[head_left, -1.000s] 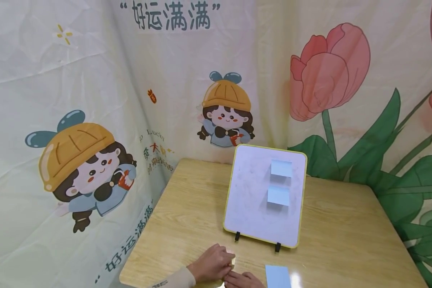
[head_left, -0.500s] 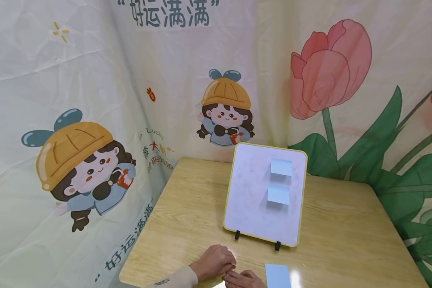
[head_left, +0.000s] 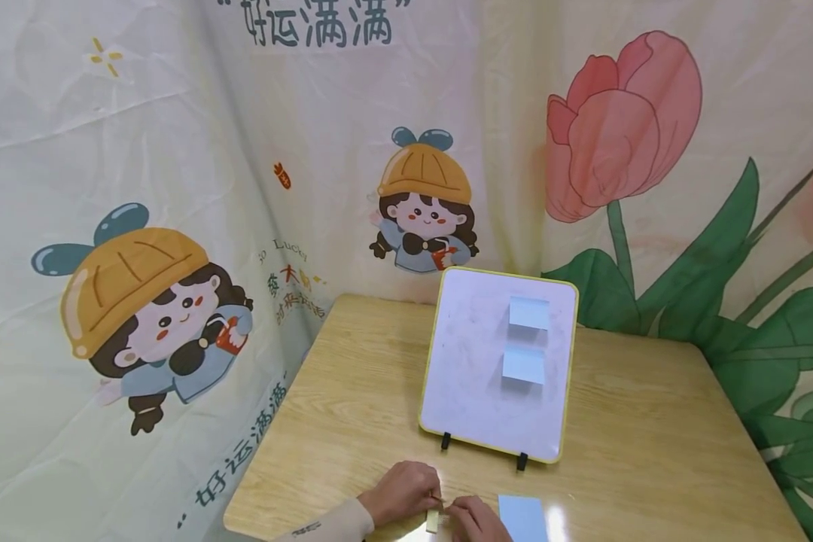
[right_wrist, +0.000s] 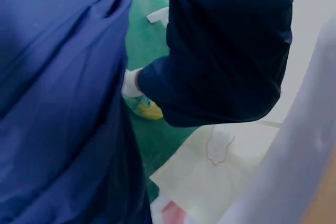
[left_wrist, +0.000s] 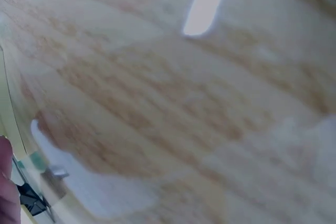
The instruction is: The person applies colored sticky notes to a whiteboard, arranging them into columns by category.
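Observation:
In the head view my left hand is at the table's near edge, fingers curled. It holds a small yellowish strip that hangs below its fingertips; what kind of thing it is cannot be made out. My right hand is just right of it, fingers bent, fingertips close to the left ones. Whether it pinches anything is too small to tell. A light blue sheet of paper lies on the table beside the right hand. Part of the left hand shows at the left wrist view's edge.
A yellow-edged whiteboard stands tilted on black feet on the wooden table. Two blue paper notes, an upper note and a lower note, are on its right half. Printed cloth hangs behind.
My right hand has moved right, and a small gap now shows between the fingertips. The yellowish strip, hidden half a second ago, is visible below the left hand. The view has tilted slightly.

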Demonstrator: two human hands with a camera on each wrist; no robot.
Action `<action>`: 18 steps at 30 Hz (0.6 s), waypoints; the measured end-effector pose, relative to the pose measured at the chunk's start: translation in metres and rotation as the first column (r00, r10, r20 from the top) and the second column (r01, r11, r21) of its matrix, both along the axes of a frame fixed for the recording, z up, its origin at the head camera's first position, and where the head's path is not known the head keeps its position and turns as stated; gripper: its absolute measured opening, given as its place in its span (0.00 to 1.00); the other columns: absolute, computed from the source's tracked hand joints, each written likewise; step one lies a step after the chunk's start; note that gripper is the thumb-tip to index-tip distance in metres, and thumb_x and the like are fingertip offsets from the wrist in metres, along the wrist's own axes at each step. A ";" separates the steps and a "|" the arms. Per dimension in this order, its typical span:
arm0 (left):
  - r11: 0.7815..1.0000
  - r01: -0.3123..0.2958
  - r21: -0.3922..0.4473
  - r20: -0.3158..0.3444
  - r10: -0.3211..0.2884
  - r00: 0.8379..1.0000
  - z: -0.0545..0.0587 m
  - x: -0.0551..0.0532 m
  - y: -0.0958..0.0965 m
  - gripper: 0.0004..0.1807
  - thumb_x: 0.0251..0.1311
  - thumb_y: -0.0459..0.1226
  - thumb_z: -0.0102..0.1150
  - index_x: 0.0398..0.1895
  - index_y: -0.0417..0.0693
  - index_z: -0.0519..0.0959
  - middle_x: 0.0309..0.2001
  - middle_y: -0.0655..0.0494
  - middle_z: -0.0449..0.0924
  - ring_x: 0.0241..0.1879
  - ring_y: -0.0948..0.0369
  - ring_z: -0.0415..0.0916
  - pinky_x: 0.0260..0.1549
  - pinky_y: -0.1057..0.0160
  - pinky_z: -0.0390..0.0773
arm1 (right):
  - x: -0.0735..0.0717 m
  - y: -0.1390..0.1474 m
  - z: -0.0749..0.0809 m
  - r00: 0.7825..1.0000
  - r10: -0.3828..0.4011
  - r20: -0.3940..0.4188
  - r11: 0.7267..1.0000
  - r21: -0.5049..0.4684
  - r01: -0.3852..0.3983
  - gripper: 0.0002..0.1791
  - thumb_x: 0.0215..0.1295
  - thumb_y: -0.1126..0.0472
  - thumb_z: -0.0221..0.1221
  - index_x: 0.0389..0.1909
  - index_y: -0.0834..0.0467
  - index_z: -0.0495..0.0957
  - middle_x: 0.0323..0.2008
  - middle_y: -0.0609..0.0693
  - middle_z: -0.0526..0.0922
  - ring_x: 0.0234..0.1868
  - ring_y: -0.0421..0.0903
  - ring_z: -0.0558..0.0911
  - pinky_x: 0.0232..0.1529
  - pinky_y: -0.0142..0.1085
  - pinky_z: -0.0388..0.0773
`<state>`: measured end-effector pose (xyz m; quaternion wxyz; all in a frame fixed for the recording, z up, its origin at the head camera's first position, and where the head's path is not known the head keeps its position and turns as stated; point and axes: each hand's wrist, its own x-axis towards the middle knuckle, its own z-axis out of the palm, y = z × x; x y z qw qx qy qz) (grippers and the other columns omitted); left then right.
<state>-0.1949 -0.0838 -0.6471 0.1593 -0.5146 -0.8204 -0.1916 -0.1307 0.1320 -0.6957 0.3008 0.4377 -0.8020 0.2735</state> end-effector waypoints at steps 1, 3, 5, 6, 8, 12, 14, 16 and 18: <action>1.000 -0.003 0.004 0.002 0.003 1.000 -0.001 0.000 0.000 0.09 0.45 0.46 0.74 0.21 0.62 0.81 0.24 0.75 0.75 0.25 0.79 0.69 0.30 0.82 0.67 | 0.001 0.000 0.003 0.999 -0.042 0.018 0.999 -0.009 0.042 0.17 0.71 0.53 0.51 0.50 0.60 0.79 0.46 0.49 0.78 0.42 0.42 0.78 0.41 0.30 0.73; 1.000 -0.011 0.007 0.003 0.011 1.000 -0.002 -0.001 0.000 0.09 0.44 0.46 0.74 0.21 0.61 0.81 0.24 0.75 0.75 0.25 0.80 0.69 0.29 0.83 0.67 | 0.000 -0.001 0.005 0.996 -0.082 0.019 0.997 0.000 0.082 0.21 0.70 0.52 0.49 0.53 0.62 0.78 0.47 0.50 0.78 0.44 0.44 0.79 0.44 0.32 0.74; 1.000 -0.012 0.012 0.007 0.012 1.000 -0.002 -0.001 0.000 0.08 0.44 0.45 0.74 0.21 0.61 0.81 0.24 0.75 0.75 0.25 0.80 0.69 0.29 0.83 0.67 | -0.001 -0.002 0.006 0.997 -0.078 0.023 0.997 0.001 0.078 0.23 0.68 0.53 0.51 0.56 0.64 0.76 0.48 0.50 0.79 0.45 0.43 0.79 0.44 0.32 0.74; 1.000 -0.008 0.012 0.006 0.008 1.000 -0.002 -0.001 0.000 0.08 0.44 0.44 0.74 0.21 0.61 0.81 0.24 0.75 0.75 0.25 0.80 0.69 0.29 0.83 0.68 | -0.001 -0.003 0.006 0.996 -0.074 0.047 0.997 -0.002 0.074 0.23 0.69 0.53 0.51 0.57 0.63 0.75 0.48 0.48 0.79 0.44 0.42 0.79 0.44 0.31 0.74; 1.000 0.001 0.001 0.007 -0.001 1.000 0.000 -0.001 0.001 0.06 0.45 0.43 0.73 0.22 0.61 0.82 0.24 0.75 0.76 0.25 0.80 0.70 0.30 0.83 0.68 | -0.001 -0.005 0.006 0.994 -0.080 0.070 0.997 -0.012 0.081 0.22 0.70 0.53 0.51 0.58 0.63 0.75 0.45 0.46 0.80 0.42 0.40 0.79 0.41 0.29 0.73; 1.000 0.016 -0.013 0.005 -0.016 1.000 0.002 -0.001 0.002 0.05 0.46 0.44 0.72 0.23 0.61 0.83 0.24 0.75 0.77 0.25 0.81 0.70 0.30 0.83 0.68 | -0.003 -0.009 0.009 0.983 -0.132 0.131 0.987 -0.073 0.142 0.24 0.69 0.52 0.57 0.58 0.64 0.73 0.38 0.40 0.82 0.37 0.36 0.78 0.37 0.28 0.72; 1.000 0.014 -0.020 0.003 -0.014 1.000 0.002 -0.002 0.002 0.05 0.45 0.46 0.73 0.23 0.62 0.84 0.24 0.75 0.77 0.26 0.81 0.71 0.30 0.83 0.68 | -0.004 -0.012 0.010 0.976 -0.176 0.127 0.977 -0.097 0.189 0.26 0.65 0.53 0.62 0.58 0.64 0.73 0.35 0.38 0.83 0.34 0.34 0.77 0.35 0.26 0.70; 1.000 0.015 -0.019 0.000 -0.015 1.000 0.003 -0.002 0.002 0.07 0.43 0.48 0.73 0.23 0.62 0.84 0.24 0.75 0.77 0.25 0.81 0.71 0.30 0.83 0.68 | -0.004 -0.014 0.012 0.972 -0.207 0.107 0.968 -0.119 0.220 0.28 0.58 0.56 0.68 0.57 0.64 0.74 0.33 0.36 0.83 0.31 0.33 0.75 0.32 0.25 0.69; 1.000 0.024 -0.018 -0.003 -0.024 1.000 0.003 -0.002 0.002 0.08 0.44 0.49 0.74 0.23 0.62 0.84 0.23 0.75 0.77 0.25 0.82 0.69 0.29 0.83 0.67 | -0.004 -0.014 0.013 0.967 -0.233 0.102 0.961 -0.125 0.245 0.27 0.54 0.57 0.71 0.53 0.63 0.77 0.31 0.35 0.82 0.29 0.32 0.73 0.30 0.24 0.67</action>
